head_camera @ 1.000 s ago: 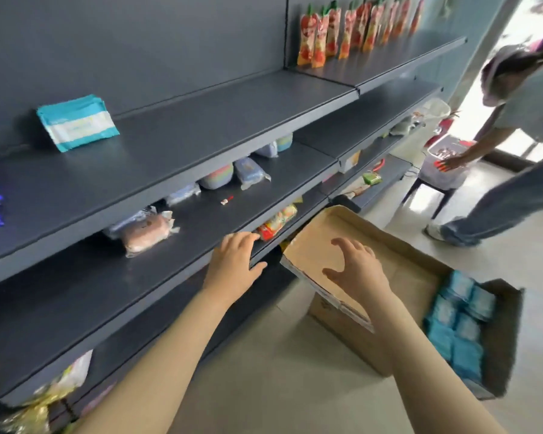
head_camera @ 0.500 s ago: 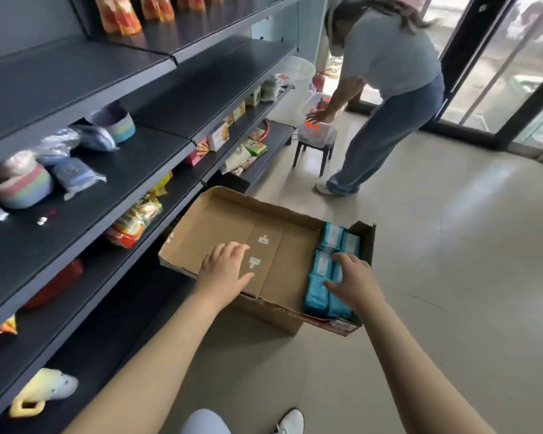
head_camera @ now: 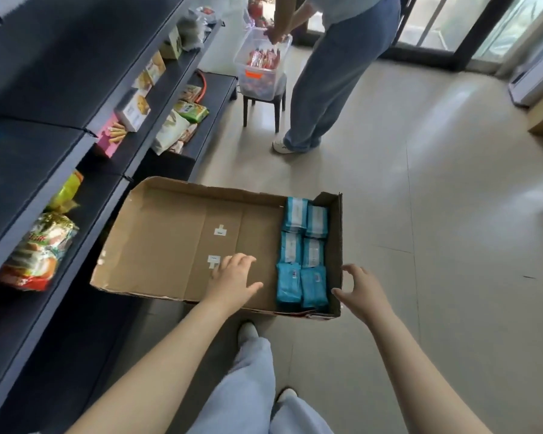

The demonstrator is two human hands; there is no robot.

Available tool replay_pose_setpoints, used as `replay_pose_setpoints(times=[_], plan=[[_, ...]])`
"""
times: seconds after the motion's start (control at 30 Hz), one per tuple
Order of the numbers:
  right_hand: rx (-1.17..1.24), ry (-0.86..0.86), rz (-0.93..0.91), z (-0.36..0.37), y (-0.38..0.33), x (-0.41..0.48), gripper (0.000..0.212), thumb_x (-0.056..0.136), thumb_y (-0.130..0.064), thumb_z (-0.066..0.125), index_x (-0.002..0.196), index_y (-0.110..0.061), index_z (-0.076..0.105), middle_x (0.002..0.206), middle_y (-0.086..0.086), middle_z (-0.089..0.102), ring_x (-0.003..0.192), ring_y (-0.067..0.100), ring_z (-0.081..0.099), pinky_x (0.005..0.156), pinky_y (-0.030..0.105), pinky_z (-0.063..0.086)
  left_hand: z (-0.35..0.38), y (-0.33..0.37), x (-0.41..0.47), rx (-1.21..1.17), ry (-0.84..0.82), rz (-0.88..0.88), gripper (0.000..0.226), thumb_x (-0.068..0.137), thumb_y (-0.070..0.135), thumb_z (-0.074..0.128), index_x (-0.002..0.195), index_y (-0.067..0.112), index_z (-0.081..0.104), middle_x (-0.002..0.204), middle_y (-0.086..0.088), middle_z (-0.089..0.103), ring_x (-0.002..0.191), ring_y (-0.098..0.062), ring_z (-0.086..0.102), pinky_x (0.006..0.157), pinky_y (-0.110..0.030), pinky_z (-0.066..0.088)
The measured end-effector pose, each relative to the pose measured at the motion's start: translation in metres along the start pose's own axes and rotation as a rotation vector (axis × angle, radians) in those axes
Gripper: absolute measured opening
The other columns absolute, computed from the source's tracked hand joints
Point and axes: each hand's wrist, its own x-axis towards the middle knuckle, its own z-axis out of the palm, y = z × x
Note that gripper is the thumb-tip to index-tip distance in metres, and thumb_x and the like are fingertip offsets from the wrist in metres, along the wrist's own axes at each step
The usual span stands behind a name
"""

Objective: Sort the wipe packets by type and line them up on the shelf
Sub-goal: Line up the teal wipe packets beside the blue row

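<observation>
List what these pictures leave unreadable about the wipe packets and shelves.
- Head view: print on the blue wipe packets is too small and blurred; types cannot be told.
- Head view: any lower layer is hidden by the packets on top.
- Head view: shelves cut off by the left and top edges.
</observation>
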Motion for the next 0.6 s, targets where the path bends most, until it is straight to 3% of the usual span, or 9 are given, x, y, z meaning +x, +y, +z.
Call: replay_pose_setpoints(times=[0.2,0.4,0.6], plan=[[0.100,-0.083,0.148,0.050,0.022,0.078,0.058,0.091,-0.022,0.069,0.143,-0.009,0.045,0.144,0.008,0.051,0.133,0.024,0.046,0.106,0.030,0.035,0.051,-0.017,0.083,-0.093,-0.191,-0.095,0.055,0.095,0.045,0.057,0.142,0.023,0.042,0.147,0.002,0.041,0.137,-0.021,0.034,0.110,-0.039,0.031],[0.293,-0.114,0.358,0.122,0.060,0.154,0.056,0.096,-0.028,0.062,0.146,-0.012,0.041,0.145,0.006,0.051,0.133,0.025,0.047,0.105,0.035,0.040,0.146,-0.029,0.143,-0.212,-0.354,-0.239,0.051,0.093,0.044,0.061,0.137,0.023,0.047,0.142,0.003,0.047,0.132,-0.020,0.040,0.106,-0.036,0.036],[0.300,-0.179,0.480,0.182,0.099,0.204,0.061,0.099,-0.029,0.056,0.152,-0.011,0.030,0.145,0.009,0.051,0.131,0.028,0.049,0.101,0.033,0.041,0.238,-0.020,0.188,-0.740,-0.393,-0.593,0.054,0.092,0.031,0.066,0.139,0.011,0.046,0.135,-0.006,0.054,0.120,-0.018,0.054,0.096,-0.027,0.042]])
